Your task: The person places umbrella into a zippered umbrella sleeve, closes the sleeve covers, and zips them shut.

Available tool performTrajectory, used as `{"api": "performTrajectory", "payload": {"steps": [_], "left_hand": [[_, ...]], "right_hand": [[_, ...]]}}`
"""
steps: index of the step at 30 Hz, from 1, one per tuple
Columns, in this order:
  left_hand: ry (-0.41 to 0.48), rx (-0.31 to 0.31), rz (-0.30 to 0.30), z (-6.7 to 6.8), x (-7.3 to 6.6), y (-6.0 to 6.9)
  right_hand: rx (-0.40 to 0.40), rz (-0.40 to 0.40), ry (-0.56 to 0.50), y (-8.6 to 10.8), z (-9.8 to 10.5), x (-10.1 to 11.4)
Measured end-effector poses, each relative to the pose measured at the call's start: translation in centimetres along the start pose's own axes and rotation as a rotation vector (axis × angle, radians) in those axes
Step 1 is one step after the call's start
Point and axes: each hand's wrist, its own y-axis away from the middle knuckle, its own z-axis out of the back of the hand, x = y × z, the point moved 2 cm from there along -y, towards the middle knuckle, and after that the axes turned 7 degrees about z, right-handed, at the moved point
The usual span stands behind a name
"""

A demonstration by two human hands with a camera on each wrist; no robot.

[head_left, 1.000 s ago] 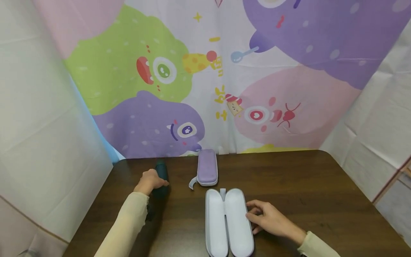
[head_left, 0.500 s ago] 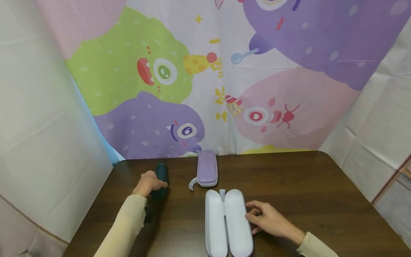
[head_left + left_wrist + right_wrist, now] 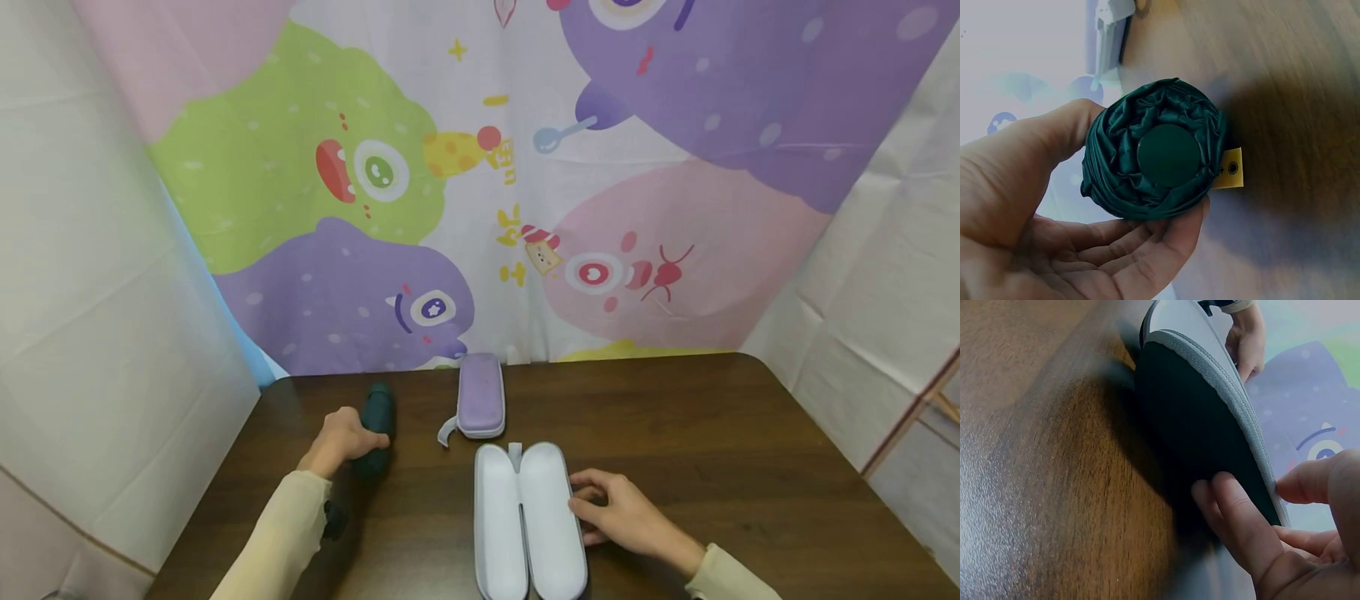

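Observation:
A folded dark green umbrella (image 3: 380,410) is at the table's left side, its round end cap and gathered fabric facing the camera in the left wrist view. My left hand (image 3: 341,437) grips the umbrella (image 3: 1160,153), thumb on one side and fingers curled below. A small yellow tag (image 3: 1229,167) sticks out beside it. A long zippered hard case (image 3: 553,517) lies open in front, pale inside, dark green outside in the right wrist view. My right hand (image 3: 626,512) holds its right edge, thumb at the grey rim (image 3: 1254,428) and fingers against the outer shell.
A closed purple zippered case (image 3: 482,396) with a pale strap (image 3: 447,431) lies near the table's back edge. The brown wooden table (image 3: 675,425) meets a cartoon-printed curtain (image 3: 510,317) at the back, with white sheets on both sides.
My left hand has come slightly nearer with the umbrella, whose near end shows more now. The right hand stays at the open case's edge. The whole view has shifted slightly.

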Motion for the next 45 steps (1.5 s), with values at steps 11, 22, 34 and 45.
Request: {"api": "performTrajectory", "payload": {"steps": [11, 22, 34, 45], "left_hand": [[0.059, -0.073, -0.134, 1.2, -2.1, 2.3], [0.138, -0.017, -0.198, 0.9, -3.9, 4.7], [0.38, 0.2, -0.151, -1.0, -4.8, 7.2], [0.508, 0.354, -0.195, -2.7, -7.0, 9.8]], "right_hand": [[-0.015, 0.0, 0.004, 0.0, -0.1, -0.1], [-0.016, -0.004, -0.009, -0.1, -0.3, 0.3], [-0.016, -0.006, -0.007, -0.3, -0.6, 0.4], [-0.011, 0.008, -0.007, -0.7, -1.0, 0.3]]}}
